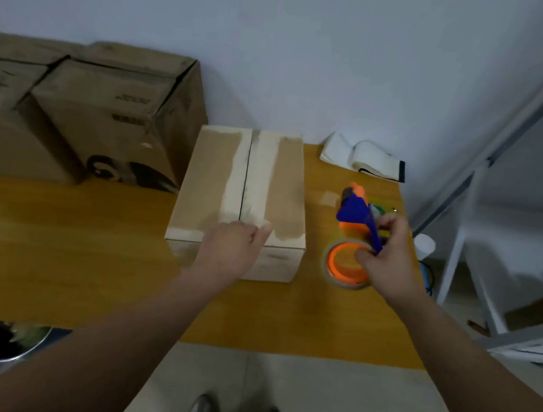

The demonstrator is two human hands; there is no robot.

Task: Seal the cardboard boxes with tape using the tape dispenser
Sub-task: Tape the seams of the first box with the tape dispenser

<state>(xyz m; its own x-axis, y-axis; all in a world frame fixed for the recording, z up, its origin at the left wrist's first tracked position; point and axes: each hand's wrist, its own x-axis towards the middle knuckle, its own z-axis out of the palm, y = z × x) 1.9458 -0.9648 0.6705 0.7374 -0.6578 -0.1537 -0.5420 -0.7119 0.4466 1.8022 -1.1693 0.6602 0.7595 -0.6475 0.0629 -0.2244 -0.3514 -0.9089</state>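
Observation:
A small cardboard box (260, 176) stands on the yellow table (67, 248), with a pale tape strip along its centre seam. My left hand (230, 245) rests on the box's near top edge, its fingers curled over the end of the strip. Right of the box, my right hand (391, 256) grips the handle of a blue and orange tape dispenser (357, 210). The dispenser's orange tape roll (345, 264) sits just above the table, partly hidden by my fingers.
Larger brown cardboard boxes (102, 114) are stacked at the back left of the table. An open white notebook (362, 157) lies at the back right. A grey metal shelf frame (510, 168) stands to the right. A round bin (9, 340) sits under the table's front edge.

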